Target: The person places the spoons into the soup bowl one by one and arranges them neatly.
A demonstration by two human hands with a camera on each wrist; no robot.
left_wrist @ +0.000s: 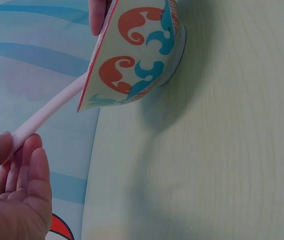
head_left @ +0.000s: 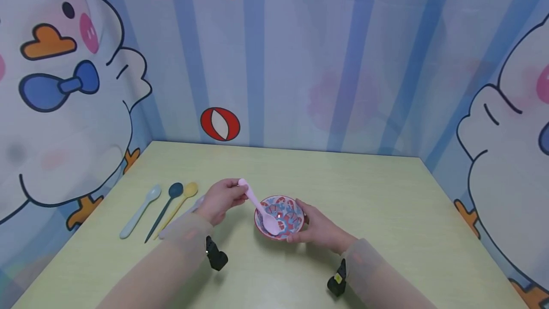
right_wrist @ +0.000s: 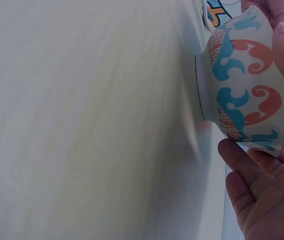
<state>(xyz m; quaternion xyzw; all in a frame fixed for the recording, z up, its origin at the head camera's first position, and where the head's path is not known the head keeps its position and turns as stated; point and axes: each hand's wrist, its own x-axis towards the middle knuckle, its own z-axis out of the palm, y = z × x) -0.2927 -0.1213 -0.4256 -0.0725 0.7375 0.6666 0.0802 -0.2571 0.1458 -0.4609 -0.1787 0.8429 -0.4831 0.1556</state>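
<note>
My left hand (head_left: 220,199) pinches a pink spoon (head_left: 256,200) near the end of its handle, between thumb and fingers. The spoon's scoop lies inside a bowl (head_left: 289,210) with a red rim and a red and blue pattern. Around the bowl's right side, my right hand (head_left: 320,229) grips it with thumb and fingers. Red and blue swirls cover the bowl's white outside (right_wrist: 249,82) in the right wrist view, its foot close over the table. The left wrist view shows the pink handle (left_wrist: 49,107) slanting out over the rim; the scoop is hidden there.
Left of my left hand, a pale blue spoon (head_left: 139,213), a dark blue spoon (head_left: 165,209) and a yellow spoon (head_left: 177,209) lie side by side. A pale lilac spoon (head_left: 182,218) is partly covered by my left arm. A cartoon-printed curtain (head_left: 291,61) borders the table (head_left: 364,185).
</note>
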